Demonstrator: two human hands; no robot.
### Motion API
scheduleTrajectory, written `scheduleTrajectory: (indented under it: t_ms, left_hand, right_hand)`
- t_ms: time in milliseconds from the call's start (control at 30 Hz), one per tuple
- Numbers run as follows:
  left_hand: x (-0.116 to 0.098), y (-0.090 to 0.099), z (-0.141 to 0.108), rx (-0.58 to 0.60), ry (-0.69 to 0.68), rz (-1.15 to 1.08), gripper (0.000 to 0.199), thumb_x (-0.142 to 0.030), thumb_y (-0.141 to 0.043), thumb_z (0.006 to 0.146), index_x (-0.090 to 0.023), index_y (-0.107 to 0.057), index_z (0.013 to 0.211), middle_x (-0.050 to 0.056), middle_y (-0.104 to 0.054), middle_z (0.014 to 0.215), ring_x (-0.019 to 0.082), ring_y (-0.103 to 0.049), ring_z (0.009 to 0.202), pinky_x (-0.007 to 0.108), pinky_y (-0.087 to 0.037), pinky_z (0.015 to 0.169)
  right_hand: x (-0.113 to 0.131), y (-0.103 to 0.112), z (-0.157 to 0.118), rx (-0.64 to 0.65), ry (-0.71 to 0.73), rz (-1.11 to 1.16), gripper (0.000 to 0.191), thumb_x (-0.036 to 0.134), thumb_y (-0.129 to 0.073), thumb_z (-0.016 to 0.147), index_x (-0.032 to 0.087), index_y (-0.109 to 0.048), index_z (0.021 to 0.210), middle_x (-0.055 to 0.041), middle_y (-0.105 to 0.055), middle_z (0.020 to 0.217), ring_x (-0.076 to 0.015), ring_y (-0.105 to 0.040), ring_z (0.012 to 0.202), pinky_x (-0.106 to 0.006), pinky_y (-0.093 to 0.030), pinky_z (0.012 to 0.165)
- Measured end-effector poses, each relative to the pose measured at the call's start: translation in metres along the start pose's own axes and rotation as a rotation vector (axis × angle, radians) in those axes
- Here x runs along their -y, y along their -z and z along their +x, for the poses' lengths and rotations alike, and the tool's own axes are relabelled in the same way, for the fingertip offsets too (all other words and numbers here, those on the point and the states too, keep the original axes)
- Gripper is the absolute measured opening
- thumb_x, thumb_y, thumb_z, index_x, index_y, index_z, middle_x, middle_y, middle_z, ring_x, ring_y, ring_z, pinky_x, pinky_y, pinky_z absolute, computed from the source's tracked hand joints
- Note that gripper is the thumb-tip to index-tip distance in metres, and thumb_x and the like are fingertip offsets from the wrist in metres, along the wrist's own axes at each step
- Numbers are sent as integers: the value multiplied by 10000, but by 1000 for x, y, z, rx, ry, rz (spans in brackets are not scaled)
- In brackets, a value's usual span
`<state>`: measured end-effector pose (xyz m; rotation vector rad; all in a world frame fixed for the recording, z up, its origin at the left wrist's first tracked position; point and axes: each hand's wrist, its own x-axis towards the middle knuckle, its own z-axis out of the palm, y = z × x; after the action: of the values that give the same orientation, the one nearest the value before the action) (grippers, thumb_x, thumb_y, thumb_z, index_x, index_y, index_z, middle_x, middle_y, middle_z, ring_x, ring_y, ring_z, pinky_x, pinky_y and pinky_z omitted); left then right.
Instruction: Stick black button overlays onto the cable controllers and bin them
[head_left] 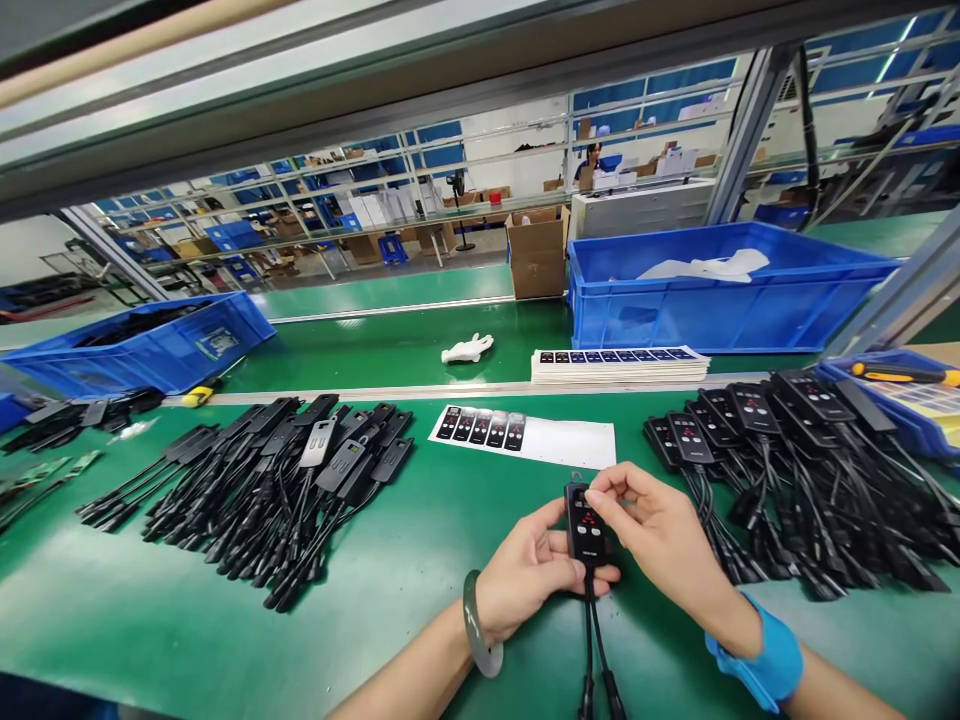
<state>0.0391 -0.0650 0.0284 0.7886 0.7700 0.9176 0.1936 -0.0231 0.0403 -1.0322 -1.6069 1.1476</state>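
your left hand (529, 565) has its fingers wrapped around a black two-button controller (588, 548), above the counter (360, 650) towards its near edge. its long axis runs front to back, hanging loop (576, 477) to the far edge, twin cables (589, 640) to the near. your right hand's (667, 535) fingertips sit narrow on its upper face; whether they pinch anything, i cannot tell.

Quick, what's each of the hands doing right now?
Left hand: closed around a black controller.
Right hand: closed in a pinch, touching the controller's upper front; whether it grips anything cannot be told.
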Motion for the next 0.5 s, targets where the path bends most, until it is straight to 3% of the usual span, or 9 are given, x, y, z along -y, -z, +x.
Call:
scheduleTrajectory:
  t_ms: [200,500]
  left_hand:
    - [-2,-3,0,-21,-3,50,683,-242,-739,668,-162,-456,1284,122,-678,919,264,-672,865,323,-518,751]
    - [0,-4,0,-21,-18,69,661,-177,-714,661,-167,-467,1273,100,-677,885,251,-675,846,323,-517,749]
  right_hand:
    - [0,-1,1,-11,0,-18,209,391,-604,816,188,-585,767,-3,-560,660,-134,-533,577,-218,-456,483]
    - [-5,0,0,-18,-10,-75,188,368,-590,824,190,-584,765,6,-552,655,-133,-524,581,-231,-447,506]
